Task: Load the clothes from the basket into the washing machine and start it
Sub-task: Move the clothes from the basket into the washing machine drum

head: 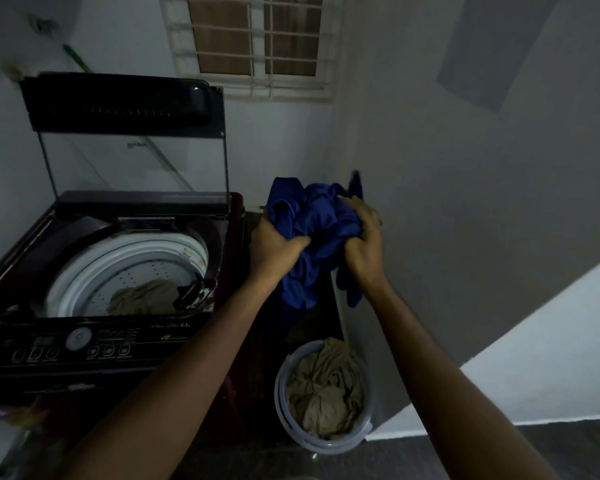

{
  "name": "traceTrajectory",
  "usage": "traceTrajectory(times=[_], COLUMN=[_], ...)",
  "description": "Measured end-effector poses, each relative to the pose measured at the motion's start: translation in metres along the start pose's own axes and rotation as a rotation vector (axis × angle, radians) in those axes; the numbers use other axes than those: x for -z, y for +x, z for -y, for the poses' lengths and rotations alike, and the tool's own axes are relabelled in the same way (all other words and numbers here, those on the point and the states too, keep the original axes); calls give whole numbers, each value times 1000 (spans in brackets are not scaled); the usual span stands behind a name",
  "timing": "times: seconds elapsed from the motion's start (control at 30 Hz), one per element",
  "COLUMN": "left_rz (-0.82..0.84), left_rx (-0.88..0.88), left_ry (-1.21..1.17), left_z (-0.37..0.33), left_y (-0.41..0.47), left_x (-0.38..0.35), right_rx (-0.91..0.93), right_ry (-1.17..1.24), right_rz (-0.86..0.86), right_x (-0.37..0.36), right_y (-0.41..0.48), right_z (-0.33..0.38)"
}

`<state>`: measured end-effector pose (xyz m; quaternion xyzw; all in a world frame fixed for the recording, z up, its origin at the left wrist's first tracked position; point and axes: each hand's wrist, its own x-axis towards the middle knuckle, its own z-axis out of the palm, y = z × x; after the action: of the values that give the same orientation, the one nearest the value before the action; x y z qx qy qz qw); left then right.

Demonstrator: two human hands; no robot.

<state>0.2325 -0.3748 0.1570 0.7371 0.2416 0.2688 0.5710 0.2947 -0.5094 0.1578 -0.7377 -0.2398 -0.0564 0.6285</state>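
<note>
One garment (142, 296) lies in the washer (125, 271); both hands, left (274, 244) and right (362, 244), clutch blue cloth (319, 220) right of it; basket (281, 403) seemingly holds more.

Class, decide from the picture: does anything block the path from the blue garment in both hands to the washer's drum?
Nothing visible does. The lid stands raised, and the drum lies open left of the blue garment, with only an olive cloth at its bottom.
</note>
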Motion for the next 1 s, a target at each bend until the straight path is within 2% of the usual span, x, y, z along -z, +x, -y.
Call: traceTrajectory(times=[0.2,0.5,0.67,0.87,1.0], left_rz=[-14,-8,7,-9,47], left_rx=[71,77,108,127,145], left_ry=[-85,-62,32,92,169], left_z=[17,58,88,143,185], left_y=[16,110,157,178,188], left_x=[45,195,280,339,354], right_rx=[3,23,-10,-34,-123], right_ry=[36,110,137,52,-161], right_rz=[188,226,250,374,566], right_x=[-59,-237,-332,-404,-426], right_y=[16,38,39,26,20], right_z=[8,34,44,35,15])
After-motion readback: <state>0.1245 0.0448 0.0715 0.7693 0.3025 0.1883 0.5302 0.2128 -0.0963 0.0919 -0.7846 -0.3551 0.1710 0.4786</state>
